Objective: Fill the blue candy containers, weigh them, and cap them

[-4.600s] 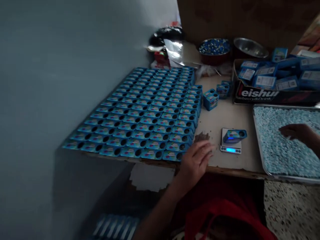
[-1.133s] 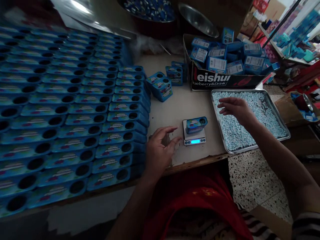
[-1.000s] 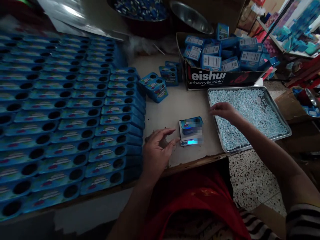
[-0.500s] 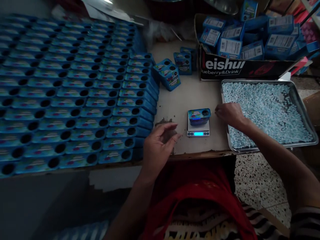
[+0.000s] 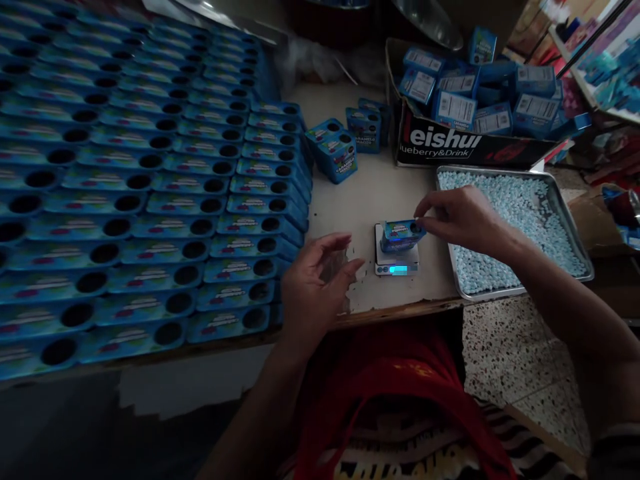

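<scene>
A blue box with a dark round spot (image 5: 399, 238) rests on a small digital scale (image 5: 384, 269) whose display glows blue. My right hand (image 5: 457, 217) is at the box's right end, fingers bent together over its corner; whether anything is between them is too small to tell. My left hand (image 5: 320, 277) is left of the scale, thumb and fingers apart, holding nothing. A metal tray (image 5: 456, 280) of small pale blue candies (image 5: 493, 277) lies under and beyond my right forearm.
Rows of blue boxes (image 5: 193, 250) fill the left side. More boxes (image 5: 337, 157) stand behind the scale. A black carton (image 5: 435, 143) heaped with blue boxes is at the back right. The table's front edge (image 5: 400, 311) runs before me.
My right hand has moved from the tray's left edge up and left to the box on the scale. My left hand stays open in nearly the same place. The view has shifted slightly.
</scene>
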Tool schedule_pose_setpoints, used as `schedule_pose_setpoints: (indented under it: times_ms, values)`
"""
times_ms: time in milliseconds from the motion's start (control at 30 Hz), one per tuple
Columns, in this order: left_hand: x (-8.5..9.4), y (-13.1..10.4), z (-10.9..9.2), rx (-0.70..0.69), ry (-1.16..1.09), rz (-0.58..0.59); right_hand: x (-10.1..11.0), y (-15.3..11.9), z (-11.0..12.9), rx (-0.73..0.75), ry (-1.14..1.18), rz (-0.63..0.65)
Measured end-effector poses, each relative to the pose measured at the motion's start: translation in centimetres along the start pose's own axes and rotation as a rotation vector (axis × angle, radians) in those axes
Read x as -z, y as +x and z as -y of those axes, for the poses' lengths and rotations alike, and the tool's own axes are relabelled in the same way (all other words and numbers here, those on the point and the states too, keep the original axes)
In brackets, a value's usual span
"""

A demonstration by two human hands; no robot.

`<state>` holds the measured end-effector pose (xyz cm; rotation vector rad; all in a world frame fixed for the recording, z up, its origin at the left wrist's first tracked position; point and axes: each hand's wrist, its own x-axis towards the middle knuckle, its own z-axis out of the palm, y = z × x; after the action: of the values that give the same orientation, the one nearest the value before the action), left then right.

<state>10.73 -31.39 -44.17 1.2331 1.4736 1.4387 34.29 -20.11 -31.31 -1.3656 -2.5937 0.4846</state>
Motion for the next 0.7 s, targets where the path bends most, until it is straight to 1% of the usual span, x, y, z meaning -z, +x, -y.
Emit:
schedule_pose_setpoints:
  times_ms: [167,233,333,400,533,600,700]
  values:
    - [0.8,-0.5,0.7,0.017,0.01,0.036,-0.2,1.1,0.2,-0.007,-0.152,0.135]
    - [0.9,-0.6,0.7,0.009,0.028,0.038,-0.2,1.5,0.0,-0.013,-0.129,0.188]
    - [0.9,-0.7,0.6,-0.012,0.054,0.041,-0.1,2.0,-0.5,-0.049,0.003,0.232]
    - [0.8,-0.7,0.5,-0.023,0.054,0.055,-0.2,2.0,-0.9,-0.062,0.091,0.193]
    - [0.6,-0.6,0.5,-0.006,0.059,0.078,-0.9,1.1,-0.8,-0.027,0.22,0.027]
    - [0.4,-0.6,0.4,0.008,0.052,0.077,-1.5,0.3,-0.6,-0.009,0.255,-0.044]
    - [0.3,-0.6,0.0,0.012,0.039,0.075,-2.6,-0.7,-0.7,-0.01,0.256,-0.099]
